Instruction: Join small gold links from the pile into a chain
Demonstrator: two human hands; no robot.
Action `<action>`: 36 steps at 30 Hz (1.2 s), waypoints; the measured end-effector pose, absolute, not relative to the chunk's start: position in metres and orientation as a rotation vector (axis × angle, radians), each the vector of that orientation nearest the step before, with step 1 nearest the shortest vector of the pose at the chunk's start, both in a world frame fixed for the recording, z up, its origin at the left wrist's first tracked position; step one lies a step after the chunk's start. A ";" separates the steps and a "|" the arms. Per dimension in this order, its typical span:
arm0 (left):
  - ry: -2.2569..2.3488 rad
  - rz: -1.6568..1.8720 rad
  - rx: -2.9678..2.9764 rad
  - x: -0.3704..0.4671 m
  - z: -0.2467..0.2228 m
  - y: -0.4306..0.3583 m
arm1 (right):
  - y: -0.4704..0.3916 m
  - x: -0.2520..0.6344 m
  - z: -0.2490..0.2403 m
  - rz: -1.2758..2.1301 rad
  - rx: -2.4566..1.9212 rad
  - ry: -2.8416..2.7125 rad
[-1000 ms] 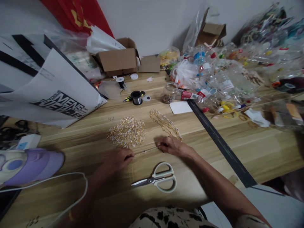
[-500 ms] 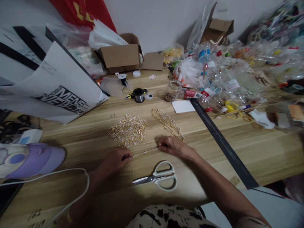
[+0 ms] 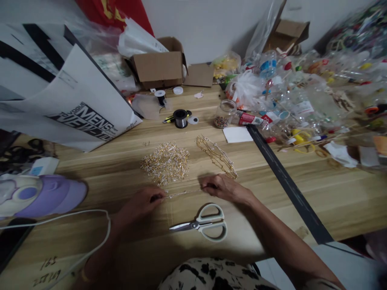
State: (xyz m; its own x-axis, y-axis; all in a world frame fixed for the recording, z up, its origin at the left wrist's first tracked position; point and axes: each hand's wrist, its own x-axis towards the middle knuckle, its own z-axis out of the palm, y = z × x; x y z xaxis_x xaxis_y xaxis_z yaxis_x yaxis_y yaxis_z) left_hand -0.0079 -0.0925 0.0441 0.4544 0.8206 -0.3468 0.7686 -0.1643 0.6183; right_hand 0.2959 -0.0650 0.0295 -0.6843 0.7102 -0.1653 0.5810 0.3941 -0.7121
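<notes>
1. One beaded chain [image 3: 184, 192] stretches between the hands, just in front of the heap: the left hand [image 3: 151, 199] pinches one end, the right hand [image 3: 220, 187] the other.
2. Several gold and silver-toned chains [image 3: 218, 158] lie side by side beyond the right hand; these look like the completed portion.
3. A tangled heap of beaded pieces [image 3: 166, 163] lies beyond the left hand, apparently the portion left; its count cannot be told.
4. White-handled scissors [image 3: 211, 222] rest nearer the body, touched by neither hand.
5. The wood-grain tabletop [image 3: 254, 177] also bears a wire spool [image 3: 180, 119], a clear jar [image 3: 223, 121] partly filled with beads, and a lettered bag [image 3: 90, 112].
6. Farther back, an open cardboard box [image 3: 159, 67] and crowded plastic bottles [image 3: 302, 102] stand before a pale wall [image 3: 199, 28].
</notes>
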 end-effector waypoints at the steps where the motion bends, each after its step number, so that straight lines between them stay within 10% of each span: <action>1: 1.320 0.096 1.946 -0.009 0.044 -0.092 | -0.065 0.296 0.030 1.174 -1.167 -2.474; 36: 1.439 0.182 1.910 -0.037 0.032 -0.094 | -0.071 0.291 0.024 0.819 -1.078 -2.673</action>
State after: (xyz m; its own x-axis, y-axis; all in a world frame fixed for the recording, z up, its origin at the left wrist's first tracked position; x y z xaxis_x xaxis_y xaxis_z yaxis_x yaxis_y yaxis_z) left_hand -0.0370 -0.0943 0.0323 0.3651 0.8810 -0.3008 0.7783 -0.1116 0.6178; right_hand 0.2915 -0.0708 0.0237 -0.7320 0.6781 -0.0662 0.5989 0.5941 -0.5371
